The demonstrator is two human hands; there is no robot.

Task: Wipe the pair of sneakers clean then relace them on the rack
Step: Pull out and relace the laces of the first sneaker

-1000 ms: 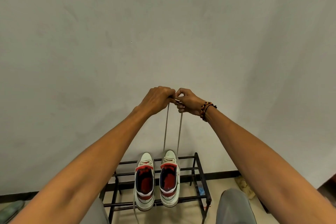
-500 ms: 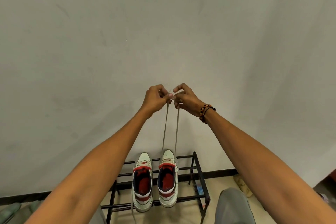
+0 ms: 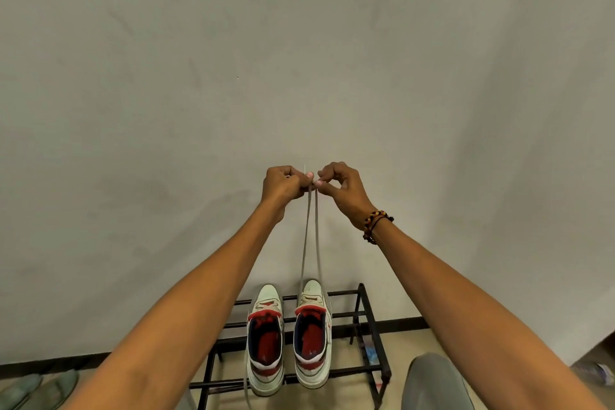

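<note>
Both arms are reaching up and forward in front of a plain pale wall (image 3: 299,60), and the two hands are meeting just above the middle of the view. The left hand (image 3: 283,185) is pinching one end of a grey shoelace (image 3: 307,236) between curled fingers and thumb; the right hand (image 3: 342,185), at 3 o'clock from it and nearly touching, is pinching the other end with thumb and forefinger, its remaining fingers curled. A beaded bracelet (image 3: 376,221) is sitting on the right wrist. The two strands of the lace are hanging taut from the hands toward 6 o'clock, running down into the right sneaker (image 3: 314,333). That shoe is standing on the top tier of a black metal shoe rack (image 3: 366,316), toe toward the wall, with the left sneaker (image 3: 266,339) just beside it at 9 o'clock. Both are white with red collars and red insoles. A loose lace is trailing from the left sneaker toward 6 o'clock. A grey-clad knee (image 3: 432,383) is showing at 5 o'clock, and pale green footwear (image 3: 36,389) is lying on the floor at 8 o'clock.
</note>
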